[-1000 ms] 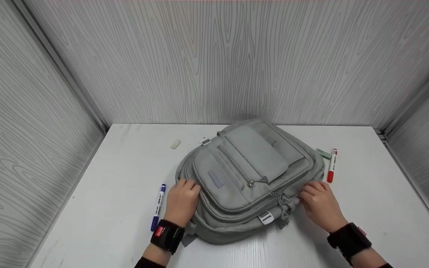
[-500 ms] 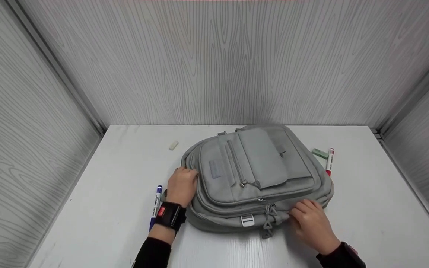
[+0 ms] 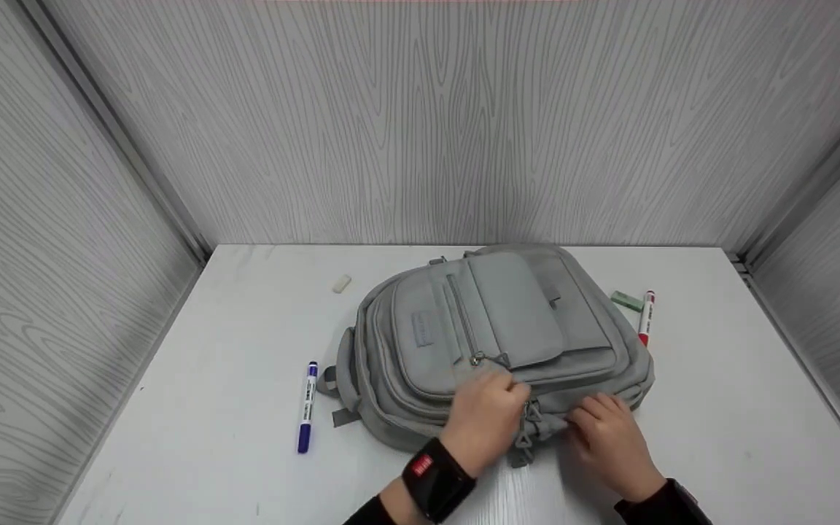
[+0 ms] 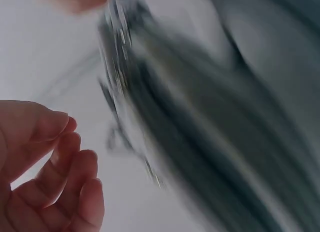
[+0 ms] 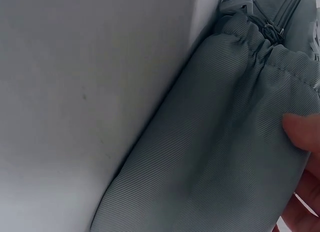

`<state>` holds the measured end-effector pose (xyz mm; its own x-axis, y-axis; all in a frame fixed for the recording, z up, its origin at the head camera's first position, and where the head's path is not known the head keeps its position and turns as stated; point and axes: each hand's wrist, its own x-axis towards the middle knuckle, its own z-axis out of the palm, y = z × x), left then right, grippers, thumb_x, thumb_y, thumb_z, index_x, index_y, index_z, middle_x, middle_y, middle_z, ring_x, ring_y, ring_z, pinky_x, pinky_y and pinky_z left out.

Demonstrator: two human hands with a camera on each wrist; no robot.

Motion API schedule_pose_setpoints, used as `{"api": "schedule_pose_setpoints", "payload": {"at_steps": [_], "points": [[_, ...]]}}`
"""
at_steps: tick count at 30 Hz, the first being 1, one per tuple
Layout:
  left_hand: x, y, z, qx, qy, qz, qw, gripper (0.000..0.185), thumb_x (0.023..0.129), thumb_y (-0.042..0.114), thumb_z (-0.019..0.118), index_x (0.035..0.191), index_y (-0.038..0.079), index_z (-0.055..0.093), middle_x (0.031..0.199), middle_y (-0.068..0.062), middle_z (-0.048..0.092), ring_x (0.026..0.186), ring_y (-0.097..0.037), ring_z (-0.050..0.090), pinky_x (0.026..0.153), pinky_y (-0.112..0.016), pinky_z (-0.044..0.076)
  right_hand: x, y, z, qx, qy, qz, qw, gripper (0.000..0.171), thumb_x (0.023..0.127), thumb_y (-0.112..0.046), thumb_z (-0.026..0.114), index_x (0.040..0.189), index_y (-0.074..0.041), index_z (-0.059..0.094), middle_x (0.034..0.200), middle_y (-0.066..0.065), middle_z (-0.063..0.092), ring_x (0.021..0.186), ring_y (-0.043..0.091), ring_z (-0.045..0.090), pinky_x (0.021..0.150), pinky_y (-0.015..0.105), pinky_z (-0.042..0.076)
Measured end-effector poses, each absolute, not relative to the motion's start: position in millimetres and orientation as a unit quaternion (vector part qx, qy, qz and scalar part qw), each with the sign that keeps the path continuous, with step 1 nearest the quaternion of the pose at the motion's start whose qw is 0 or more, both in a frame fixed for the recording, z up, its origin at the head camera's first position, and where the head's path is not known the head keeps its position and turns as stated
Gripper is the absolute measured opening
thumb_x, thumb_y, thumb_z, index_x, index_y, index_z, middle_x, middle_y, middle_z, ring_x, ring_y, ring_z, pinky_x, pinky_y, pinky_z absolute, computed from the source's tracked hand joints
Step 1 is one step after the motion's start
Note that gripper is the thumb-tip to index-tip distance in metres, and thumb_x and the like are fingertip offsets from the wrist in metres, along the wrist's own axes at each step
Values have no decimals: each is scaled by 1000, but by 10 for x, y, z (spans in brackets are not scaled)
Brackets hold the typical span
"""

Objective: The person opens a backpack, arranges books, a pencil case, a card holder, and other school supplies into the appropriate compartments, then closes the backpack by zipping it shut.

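Judging remotely, I'd call this steadying the grey backpack (image 3: 515, 310), which lies ahead of my fingers; my right hand (image 3: 609, 443) pinches its side pocket (image 5: 200, 142); my left hand (image 3: 485, 414), fingers loosely curled, holds nothing; zipper pulls (image 3: 524, 442) just right of those fingers probably call for a pinch next; white table (image 3: 223, 350) beneath, wood-grained wall (image 3: 420, 131) beyond.

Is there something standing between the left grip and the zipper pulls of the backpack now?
Nothing visible. In the head view, the left grip is beside the zipper pulls of the grey backpack; the left wrist view, though blurred, shows only a gap between them. The right grip holds the backpack on the pulls' other side.
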<state>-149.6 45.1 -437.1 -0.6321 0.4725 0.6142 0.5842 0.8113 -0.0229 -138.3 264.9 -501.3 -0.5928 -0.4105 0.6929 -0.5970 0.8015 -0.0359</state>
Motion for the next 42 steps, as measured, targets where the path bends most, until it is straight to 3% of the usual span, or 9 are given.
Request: {"api": "schedule_pose_setpoints", "payload": {"at_steps": [3,10,15,19,22,26,33,42], "points": [[-1418,643,-4470,-293,-905,-26,307,15,76,21,77,90,25,73,76,9,66,65,-8,59,51,-21,44,-1379,2644,-5027,283,-882,138,351,24,62,4,79,73,-10,64,74,-2,58,73,17,52,72,36,42],[-1343,796,-4541,-236,-946,31,219,23,72,30,81,91,25,69,78,7,68,68,-11,61,52,-25,45,-1350,2650,-5050,271,-886,154,343,25,63,5,80,76,-11,66,77,-1,60,74,17,54,69,36,41],[-1337,752,-4577,-237,-946,-10,222,30,68,29,86,90,20,66,82,5,67,72,-12,62,56,-24,47,-1328,2648,-5054,259,-889,169,338,26,61,4,79,78,-11,66,79,0,62,75,17,54,71,38,42],[-1320,684,-4582,-241,-937,-77,239,22,73,14,81,88,15,66,83,2,67,74,-14,62,59,-24,51,-1322,2636,-5056,250,-889,181,338,26,61,5,79,77,-11,66,79,-1,62,76,16,55,72,37,43],[-1292,625,-4556,-230,-942,-142,201,10,82,8,70,92,9,68,88,-2,68,80,-17,64,67,-26,54,-1318,2628,-5059,245,-887,191,343,27,60,6,79,77,-11,67,78,-1,62,76,16,55,73,36,43],[-1261,541,-4560,-200,-940,-223,163,12,91,8,59,95,4,69,89,-6,67,86,-19,65,76,-28,56,-1301,2616,-5061,232,-886,205,346,30,57,9,81,76,-10,67,78,-1,62,77,16,56,75,33,42],[-1248,409,-4645,-170,-911,-291,238,10,88,2,67,96,7,71,87,-5,71,81,-18,70,73,-27,56,-1270,2571,-5060,191,-892,238,334,34,53,15,80,75,-9,69,79,1,64,78,18,58,79,29,41],[-1234,357,-4769,-114,-900,-350,232,3,88,7,70,91,6,68,86,-4,71,77,-18,70,70,-27,56,-1216,2536,-5041,134,-903,264,311,36,56,15,83,78,-11,72,83,0,67,81,20,60,81,23,42]]}}
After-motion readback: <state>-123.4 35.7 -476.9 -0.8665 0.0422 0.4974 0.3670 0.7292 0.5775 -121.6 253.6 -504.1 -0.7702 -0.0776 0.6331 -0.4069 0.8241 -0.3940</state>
